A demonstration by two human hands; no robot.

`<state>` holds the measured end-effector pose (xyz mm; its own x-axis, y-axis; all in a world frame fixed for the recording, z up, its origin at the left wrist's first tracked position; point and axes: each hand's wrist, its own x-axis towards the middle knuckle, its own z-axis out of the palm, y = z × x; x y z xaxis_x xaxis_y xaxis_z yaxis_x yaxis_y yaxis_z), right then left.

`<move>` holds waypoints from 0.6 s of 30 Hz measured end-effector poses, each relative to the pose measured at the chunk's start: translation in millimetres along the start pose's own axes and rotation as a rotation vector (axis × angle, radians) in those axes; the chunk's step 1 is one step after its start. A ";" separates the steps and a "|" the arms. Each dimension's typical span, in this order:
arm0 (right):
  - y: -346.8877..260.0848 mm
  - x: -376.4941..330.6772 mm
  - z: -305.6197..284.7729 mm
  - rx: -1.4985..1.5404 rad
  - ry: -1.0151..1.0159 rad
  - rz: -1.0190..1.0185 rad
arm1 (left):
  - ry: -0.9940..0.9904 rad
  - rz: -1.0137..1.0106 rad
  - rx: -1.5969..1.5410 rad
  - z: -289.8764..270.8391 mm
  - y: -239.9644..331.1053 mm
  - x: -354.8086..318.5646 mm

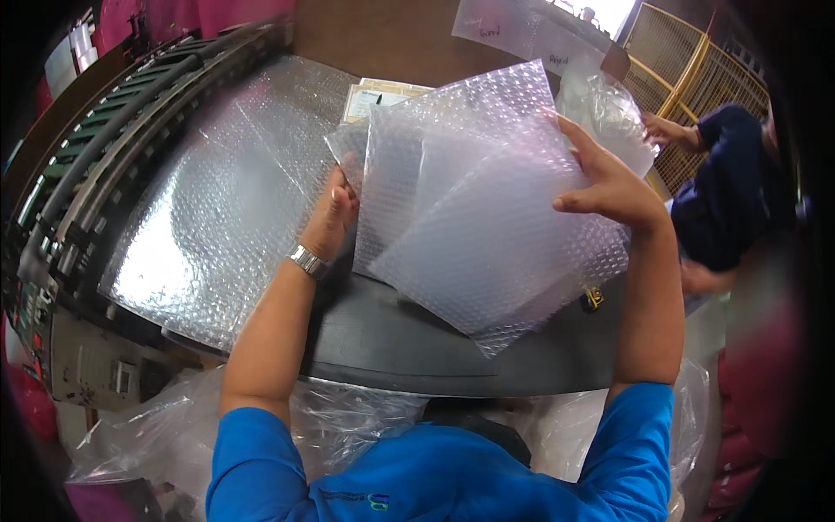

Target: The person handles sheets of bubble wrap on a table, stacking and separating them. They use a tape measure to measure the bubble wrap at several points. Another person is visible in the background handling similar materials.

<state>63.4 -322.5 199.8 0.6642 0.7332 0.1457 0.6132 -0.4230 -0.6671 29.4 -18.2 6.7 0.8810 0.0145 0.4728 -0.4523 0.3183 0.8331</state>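
Note:
My left hand (335,213) grips the left edge of a fanned bunch of clear bubble-wrap bags (474,196), held up above a dark round table (417,339). My right hand (609,178) holds the right side of the same bags, fingers spread over the front bag. A metal watch sits on my left wrist. Both forearms come from blue sleeves at the lower edge.
A big sheet of bubble wrap (222,204) covers the table's left part. A machine with rollers (96,157) curves along the left. Papers (374,94) lie at the table's far side. Another person in dark blue (722,187) handles a plastic bag (609,113) at right. Clear plastic bags hang below the table.

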 end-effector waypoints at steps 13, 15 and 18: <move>12.4 9.1 22.4 -0.232 0.038 0.122 | 0.080 -0.722 0.250 -8.5 -22.0 -0.7; 8.5 6.7 21.9 -0.228 0.040 0.115 | 0.281 -0.165 0.660 -15.0 -34.0 0.3; -7.5 -3.0 21.1 -0.274 0.029 0.066 | 0.160 0.261 0.818 -7.1 -9.5 0.2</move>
<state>47.8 -310.2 188.9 0.7162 0.6853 0.1316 0.6581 -0.6005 -0.4542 34.9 -14.5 -3.2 0.7166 0.1443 0.6824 -0.5456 -0.4934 0.6774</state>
